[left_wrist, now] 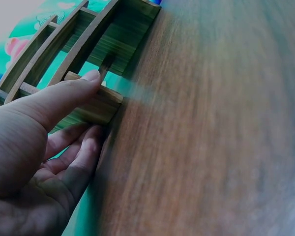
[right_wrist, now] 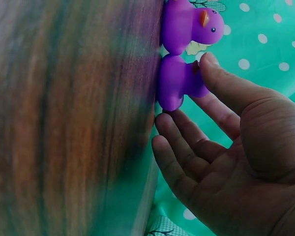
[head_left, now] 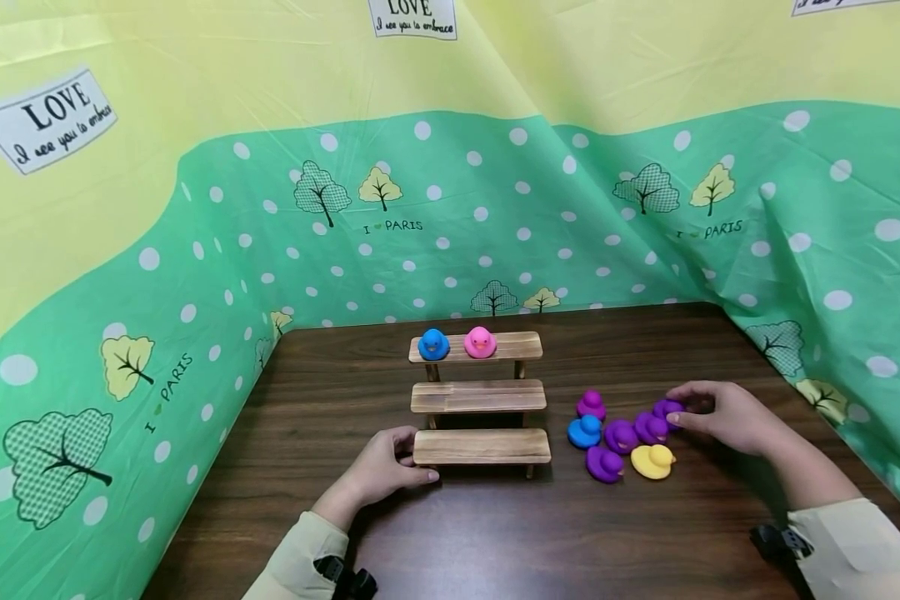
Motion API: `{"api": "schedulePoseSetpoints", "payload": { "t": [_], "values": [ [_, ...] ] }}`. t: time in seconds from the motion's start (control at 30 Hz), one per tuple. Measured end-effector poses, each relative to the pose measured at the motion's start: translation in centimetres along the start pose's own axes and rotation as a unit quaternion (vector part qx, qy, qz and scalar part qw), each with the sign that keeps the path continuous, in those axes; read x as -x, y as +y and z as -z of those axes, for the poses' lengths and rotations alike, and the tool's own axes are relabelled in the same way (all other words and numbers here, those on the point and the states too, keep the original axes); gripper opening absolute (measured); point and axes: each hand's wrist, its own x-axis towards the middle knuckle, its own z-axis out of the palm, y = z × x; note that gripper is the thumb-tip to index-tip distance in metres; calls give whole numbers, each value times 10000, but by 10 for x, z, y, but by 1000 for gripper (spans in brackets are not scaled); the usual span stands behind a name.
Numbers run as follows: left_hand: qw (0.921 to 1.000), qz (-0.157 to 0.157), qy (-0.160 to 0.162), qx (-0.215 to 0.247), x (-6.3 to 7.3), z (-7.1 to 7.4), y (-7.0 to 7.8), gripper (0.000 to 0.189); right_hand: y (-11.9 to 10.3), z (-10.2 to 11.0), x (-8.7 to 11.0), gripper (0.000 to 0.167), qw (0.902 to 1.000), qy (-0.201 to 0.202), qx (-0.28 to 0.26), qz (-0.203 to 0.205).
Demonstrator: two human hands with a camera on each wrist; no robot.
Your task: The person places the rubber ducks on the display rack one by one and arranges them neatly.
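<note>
Two-handedly working, pinching a smooth, plump purple duck (right_wrist: 171,88) by the head between thumb and finger of the right hand (head_left: 729,415), on the dark wooden table (head_left: 322,392) to the right of a three-tiered stand (head_left: 480,397). Showing a rounded body, a smaller head and a reddish beak, and sitting just beside an orange-beaked, black-eyed neighbour (right_wrist: 179,30) of like purple. Gripping with the left hand (head_left: 381,467) the left end of the stand's pale, striped bottom step (head_left: 482,447).
</note>
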Motion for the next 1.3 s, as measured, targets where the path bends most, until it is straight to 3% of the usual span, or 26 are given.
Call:
{"api": "schedulePoseSetpoints", "payload": {
  "t": [0.6, 1.3],
  "values": [
    [9995, -65, 11, -324, 0, 0, -2, 44, -4, -1, 2, 42, 9999, 30, 94, -106],
    [9996, -28, 5, -269, 0, 0, -3, 45, -6, 2, 2, 42, 9997, 175, 124, -97]
  ]
}}
